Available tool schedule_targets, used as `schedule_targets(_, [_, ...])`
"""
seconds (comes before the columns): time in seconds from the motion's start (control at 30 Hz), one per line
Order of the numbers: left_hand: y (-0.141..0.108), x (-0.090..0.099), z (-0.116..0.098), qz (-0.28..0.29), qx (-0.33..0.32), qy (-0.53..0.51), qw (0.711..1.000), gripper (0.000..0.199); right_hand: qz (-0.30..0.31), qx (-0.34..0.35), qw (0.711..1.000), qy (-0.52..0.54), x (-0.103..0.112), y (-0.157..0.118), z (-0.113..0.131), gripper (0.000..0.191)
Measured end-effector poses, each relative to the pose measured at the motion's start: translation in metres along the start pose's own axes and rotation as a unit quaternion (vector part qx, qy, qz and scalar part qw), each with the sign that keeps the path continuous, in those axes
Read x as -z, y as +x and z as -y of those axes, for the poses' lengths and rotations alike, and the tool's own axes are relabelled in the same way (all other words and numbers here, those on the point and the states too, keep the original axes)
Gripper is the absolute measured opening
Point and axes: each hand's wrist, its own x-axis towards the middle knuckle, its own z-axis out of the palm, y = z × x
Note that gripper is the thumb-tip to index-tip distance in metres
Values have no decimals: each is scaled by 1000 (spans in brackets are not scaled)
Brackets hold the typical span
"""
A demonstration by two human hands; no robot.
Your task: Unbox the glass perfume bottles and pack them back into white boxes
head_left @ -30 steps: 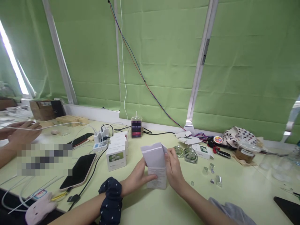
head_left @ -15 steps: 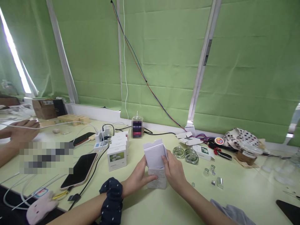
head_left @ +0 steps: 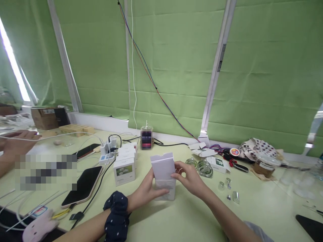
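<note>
A small white box stands upright on the pale table in front of me, its tall top flap raised. Around the left side and lower front of the box my left hand is wrapped, the thumb across its front. My right hand pinches the right edge of the raised flap with thumb and fingertips. The inside of the box is hidden. Left of it stands a row of similar white boxes with a plant picture on the front.
Glass pieces, an open white carton and small clear parts lie right. Further right are pliers and a lidded cup. Phones, cables and another person's hand are left; a drink cup stands behind.
My right hand has shifted from the front of the white box to the flap's right edge, its fingers now more bent. The view has moved slightly.
</note>
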Motion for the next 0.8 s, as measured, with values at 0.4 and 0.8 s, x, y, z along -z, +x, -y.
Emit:
schedule_targets(0.4, [2,6,-11,-6,27,-45,999,51,-25,-24,995,93,-4,1,-8,17])
schedule_targets(0.8, [9,16,-11,27,1,-12,1000,51,-17,-71,996,57,-4,2,-10,24])
